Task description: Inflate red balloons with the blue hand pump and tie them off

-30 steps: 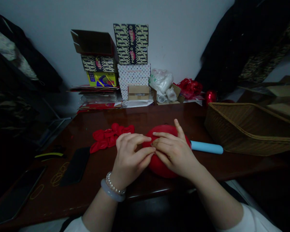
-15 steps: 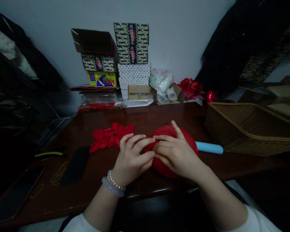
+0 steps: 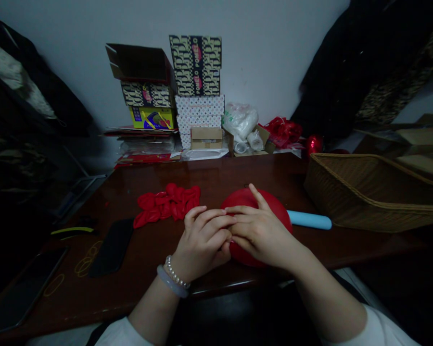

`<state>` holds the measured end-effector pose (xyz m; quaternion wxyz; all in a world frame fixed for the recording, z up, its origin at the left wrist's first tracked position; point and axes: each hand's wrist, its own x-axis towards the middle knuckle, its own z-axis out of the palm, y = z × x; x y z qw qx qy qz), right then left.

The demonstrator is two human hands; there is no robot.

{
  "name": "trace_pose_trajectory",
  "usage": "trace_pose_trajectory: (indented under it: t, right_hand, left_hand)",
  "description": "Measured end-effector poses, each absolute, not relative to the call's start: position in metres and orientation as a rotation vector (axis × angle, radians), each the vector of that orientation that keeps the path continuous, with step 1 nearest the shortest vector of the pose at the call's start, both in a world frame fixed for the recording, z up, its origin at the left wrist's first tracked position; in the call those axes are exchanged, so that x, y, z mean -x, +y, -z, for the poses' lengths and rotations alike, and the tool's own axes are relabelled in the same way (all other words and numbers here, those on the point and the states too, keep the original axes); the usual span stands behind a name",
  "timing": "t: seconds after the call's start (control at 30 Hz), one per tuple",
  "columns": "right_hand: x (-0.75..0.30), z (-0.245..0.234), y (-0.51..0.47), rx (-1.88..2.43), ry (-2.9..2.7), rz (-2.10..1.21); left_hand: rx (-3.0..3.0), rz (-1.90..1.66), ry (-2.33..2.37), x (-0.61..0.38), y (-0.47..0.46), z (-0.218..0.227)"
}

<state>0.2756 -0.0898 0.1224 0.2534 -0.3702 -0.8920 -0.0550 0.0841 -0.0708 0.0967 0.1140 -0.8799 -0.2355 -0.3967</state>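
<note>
Well, one inflated red balloon [image 3: 246, 198] lies on a dark polished wooden table [image 3: 245, 175], and both hands are closed on it, pressed together at its near side. The left hand [image 3: 202, 238] curls in from the balloon's left, with two bracelets [image 3: 171, 277] on its wrist, one of pearls and one a pale bangle. The right hand [image 3: 260, 227] spreads over the balloon, its thumb [image 3: 257, 195] reaching up across the red surface. The fingers of both hands meet near the balloon's middle, hiding whatever they pinch, so I cannot tell which part of it they grip.

Left of the balloon is one heap of uninflated red balloons [image 3: 169, 204], too bunched to count. Just right of the balloon lies one light-blue tube [image 3: 309, 220], with one wicker basket [image 3: 368, 192] beyond it. Farther left of the balloon are two black phones [image 3: 111, 247], at least three thin yellow rubber bands [image 3: 84, 263] and one yellow-and-black strip [image 3: 72, 230]. Well behind the balloon stand two stacks of boxes [image 3: 199, 72], with one white plastic bag [image 3: 240, 120], one tangle of red ribbon [image 3: 283, 132] and one shiny red round object [image 3: 314, 144] to their right.
</note>
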Motion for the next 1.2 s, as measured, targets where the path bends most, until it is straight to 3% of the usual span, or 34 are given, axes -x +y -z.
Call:
trace_pose_trajectory:
  t: [0.83,1.2]
  right_hand:
    - [-0.275,-0.122,-0.090,1.032,-2.412,0.162]
    - [-0.291,-0.130,-0.090,1.092,-2.375,0.035]
  left_hand:
    - [2.438,1.310,-0.676,-0.091,-0.071,-0.081]
    - [2.844,0.955,-0.827,-0.072,-0.063,-0.089]
